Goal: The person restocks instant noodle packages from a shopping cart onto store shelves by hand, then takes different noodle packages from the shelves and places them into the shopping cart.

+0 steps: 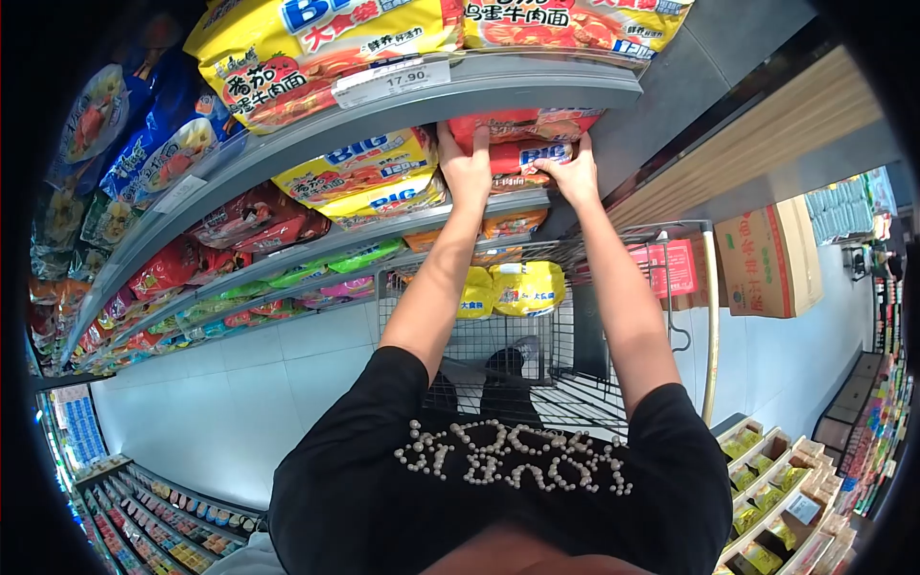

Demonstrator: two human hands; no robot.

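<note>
Both my hands reach onto the second shelf, at the right end. My left hand [466, 168] is on the left side of a stack of red noodle packs [520, 158], its fingers over the upper pack. From the right, my right hand [573, 175] grips the same stack, thumb on the front of the lower pack. Yellow noodle packs [359, 172] lie just left of my left hand. Below my arms is a wire shopping cart [498, 335] with yellow packs [527, 287] at its far end.
Above my hands runs the upper shelf edge [537, 81], holding large yellow packs [335, 53] and a price tag [391, 84]. A cardboard box [767, 259] stands right of the cart, near a wooden panel [747, 144]. Shelves with small goods [163, 517] are at lower left.
</note>
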